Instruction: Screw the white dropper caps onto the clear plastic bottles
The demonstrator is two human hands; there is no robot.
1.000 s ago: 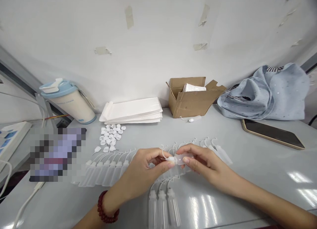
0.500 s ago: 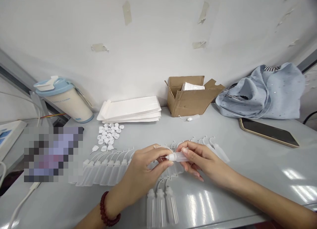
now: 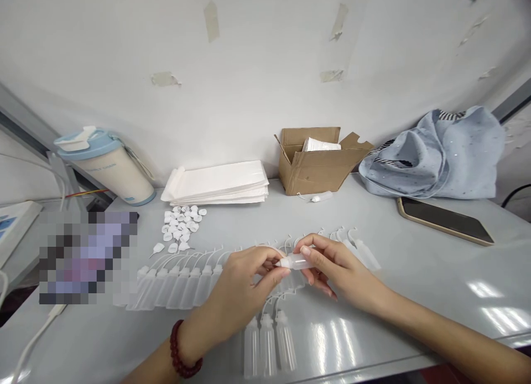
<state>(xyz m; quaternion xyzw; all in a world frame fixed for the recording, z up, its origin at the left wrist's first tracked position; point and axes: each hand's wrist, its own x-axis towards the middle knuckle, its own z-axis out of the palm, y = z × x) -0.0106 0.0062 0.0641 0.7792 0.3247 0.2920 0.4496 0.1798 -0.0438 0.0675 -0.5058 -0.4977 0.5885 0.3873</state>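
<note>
A small translucent squeeze bottle [image 3: 299, 261] lies sideways between my hands above the table. Around its body the fingers of my right hand [image 3: 338, 268] are closed. At the other end, thumb and forefinger of my left hand [image 3: 243, 281] pinch the white nozzle cap [image 3: 284, 262]. Beneath and left of my hands stretches a row of similar bottles [image 3: 178, 289] with thin tethered stoppers, partly hidden by the left hand. Three more bottles [image 3: 267, 348] lie side by side nearer the front edge. Loose white caps [image 3: 181, 224], some with needle tips, are heaped behind the row.
Along the wall stand a tumbler [image 3: 110, 168], a stack of white envelopes [image 3: 215, 182], an open cardboard box [image 3: 317, 171] and a blue cloth bag [image 3: 435, 157]. One capped bottle [image 3: 323, 197] lies before the box. A phone [image 3: 446, 221] rests at right; a blurred object [image 3: 93, 257] at left.
Both hands keep hold of the bottle in nearly the same place. Left fingertips have shifted slightly around the cap; the whole view has moved a little.
</note>
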